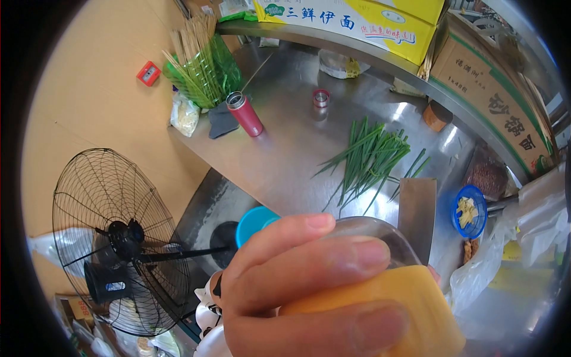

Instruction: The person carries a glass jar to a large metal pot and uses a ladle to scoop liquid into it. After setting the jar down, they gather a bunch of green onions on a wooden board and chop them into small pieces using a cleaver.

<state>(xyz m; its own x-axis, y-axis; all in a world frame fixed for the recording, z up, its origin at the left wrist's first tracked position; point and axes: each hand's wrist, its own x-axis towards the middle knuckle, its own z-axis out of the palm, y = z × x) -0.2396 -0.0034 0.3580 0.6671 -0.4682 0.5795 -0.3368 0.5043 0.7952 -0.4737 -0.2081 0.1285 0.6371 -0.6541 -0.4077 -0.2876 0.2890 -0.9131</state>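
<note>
Close to the camera, my left hand (285,285) reaches in from the lower left. Its fingers are bent over a smooth yellow-orange block (431,315), whose kind I cannot tell. Behind the fingers shows the rounded rim of a clear plastic container (395,238). A small pink patch like a fingertip (435,274) peeks out at the block's right side; the rest of my right hand is hidden. Just beyond, a broad cleaver blade (418,205) lies on the steel table (285,160), beside a loose pile of green scallions (372,157).
A red thermos (245,116) stands at the table's left, its cap (321,99) farther right. Wooden skewers (199,59) fill a green bag. On the right sits a blue basket (485,205) with pale pieces. A black fan (125,232) stands left; boxes (351,27) line the shelf.
</note>
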